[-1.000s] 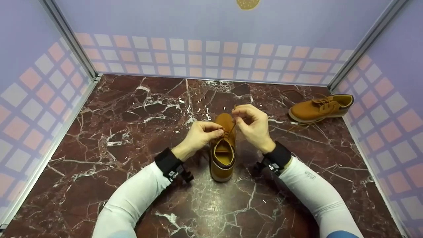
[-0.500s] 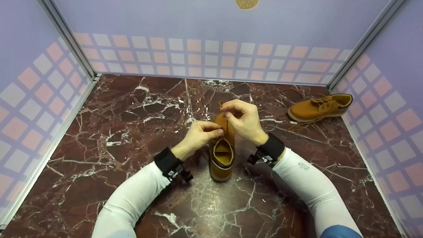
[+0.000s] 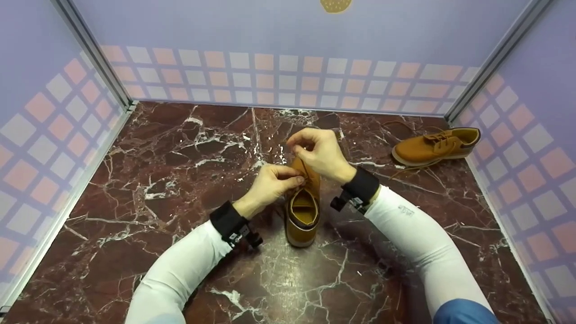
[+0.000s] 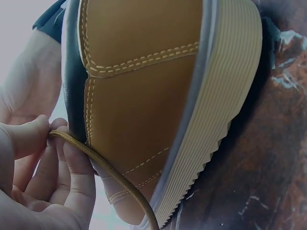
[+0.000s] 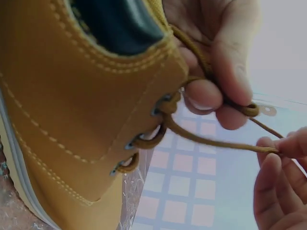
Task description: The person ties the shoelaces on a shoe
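Note:
A tan leather lace-up shoe [image 3: 301, 235] stands on the marbled surface, toe pointing away from me. My left hand [image 3: 272, 183] pinches a brown shoelace [image 4: 115, 173] between thumb and fingers over the lacing; in the right wrist view a small lace loop [image 5: 250, 110] sticks out of that pinch. Beyond it, above the toe, my right hand [image 3: 323, 153] pinches another stretch of lace [image 5: 211, 141], which runs taut from the upper eyelets. In the right wrist view the right fingers [image 5: 267, 177] show at the lower right.
A matching tan shoe [image 3: 420, 150] sits at the far right, its laces trailing loose on the surface. Lilac panels [image 3: 288, 27] with pink and white squares enclose the back and both sides. Metal posts [image 3: 96, 51] stand at the back corners.
My right hand has moved left and away from me, from the shoe's right side to over its toe, drawing the lace along. The left hand has stayed in place.

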`<action>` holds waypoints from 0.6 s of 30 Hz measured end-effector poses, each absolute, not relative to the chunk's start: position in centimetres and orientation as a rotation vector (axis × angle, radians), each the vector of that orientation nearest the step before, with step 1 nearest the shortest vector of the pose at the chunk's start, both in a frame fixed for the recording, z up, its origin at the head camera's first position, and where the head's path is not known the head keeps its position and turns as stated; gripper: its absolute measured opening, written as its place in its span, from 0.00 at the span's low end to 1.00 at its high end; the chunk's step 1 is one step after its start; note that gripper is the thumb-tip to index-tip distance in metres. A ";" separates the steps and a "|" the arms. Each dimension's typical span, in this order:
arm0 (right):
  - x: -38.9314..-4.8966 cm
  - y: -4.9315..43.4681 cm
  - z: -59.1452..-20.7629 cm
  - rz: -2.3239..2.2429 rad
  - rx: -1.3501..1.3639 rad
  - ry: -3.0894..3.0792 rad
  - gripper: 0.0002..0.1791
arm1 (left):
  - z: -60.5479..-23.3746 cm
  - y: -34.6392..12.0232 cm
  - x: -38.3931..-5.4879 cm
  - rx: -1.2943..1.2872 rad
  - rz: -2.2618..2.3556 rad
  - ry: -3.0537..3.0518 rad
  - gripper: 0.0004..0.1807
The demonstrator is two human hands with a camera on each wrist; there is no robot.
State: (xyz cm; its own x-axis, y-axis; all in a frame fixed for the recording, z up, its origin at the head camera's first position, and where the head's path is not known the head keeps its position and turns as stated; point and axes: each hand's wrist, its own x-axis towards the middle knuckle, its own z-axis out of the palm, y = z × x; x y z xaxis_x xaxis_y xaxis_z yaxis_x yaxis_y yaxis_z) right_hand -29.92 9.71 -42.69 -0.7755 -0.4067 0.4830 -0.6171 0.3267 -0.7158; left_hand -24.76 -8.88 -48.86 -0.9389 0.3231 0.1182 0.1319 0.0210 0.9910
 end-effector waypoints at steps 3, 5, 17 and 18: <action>-30.2 9.2 -42.6 1.351 0.954 -2.466 0.12 | -48.7 -8.9 -24.7 0.509 2.032 2.177 0.10; -30.4 8.8 -42.5 1.316 0.968 -2.520 0.12 | -48.7 -8.9 -24.7 0.512 2.018 2.200 0.10; -31.5 6.1 -42.0 1.041 1.177 -2.924 0.12 | -48.7 -8.9 -24.7 0.457 2.066 2.189 0.08; -31.5 6.2 -42.1 1.042 1.181 -2.957 0.14 | -48.7 -8.9 -24.7 0.446 2.067 2.181 0.08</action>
State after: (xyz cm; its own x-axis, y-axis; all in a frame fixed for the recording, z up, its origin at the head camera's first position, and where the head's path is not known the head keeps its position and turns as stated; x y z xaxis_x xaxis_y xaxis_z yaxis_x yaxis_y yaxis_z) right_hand -31.54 6.23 -42.12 -0.7324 -0.6801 0.0338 -0.5511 0.5627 -0.6162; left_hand -24.72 -8.88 -48.72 -0.9516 0.2811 0.1245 0.1395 0.0336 0.9897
